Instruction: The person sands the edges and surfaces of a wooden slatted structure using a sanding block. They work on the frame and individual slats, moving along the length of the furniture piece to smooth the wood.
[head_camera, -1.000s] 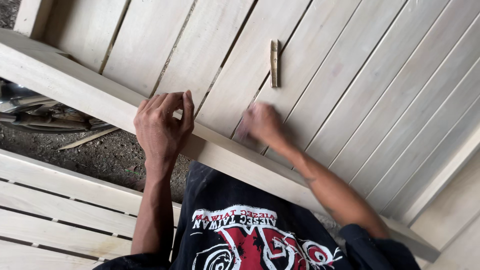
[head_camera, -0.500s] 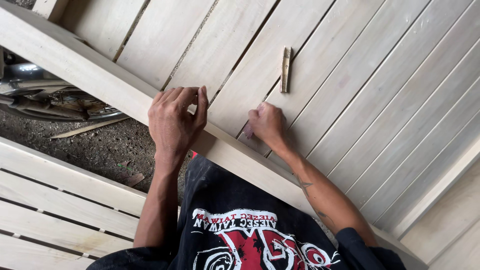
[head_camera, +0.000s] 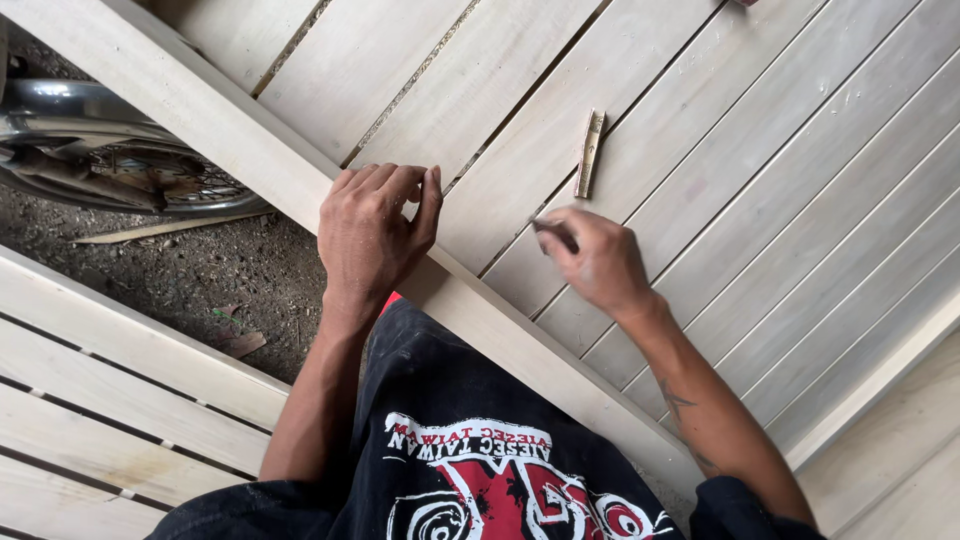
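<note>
I am resting my left hand (head_camera: 372, 232) on the thick frame rail (head_camera: 230, 140) of the slatted wooden panel (head_camera: 760, 170), fingers curled loosely, gripping nothing. My right hand (head_camera: 596, 262) is pinching a thin dark tool (head_camera: 553, 233) against a slat. The small wooden stick (head_camera: 590, 153) is lying just beyond my right hand, its long axis pointing away from me, nearer that hand.

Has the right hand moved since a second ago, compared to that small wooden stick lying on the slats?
Yes. The right hand has slid toward the person's right: it was left of and below the small wooden stick, and now sits directly below it.
</note>
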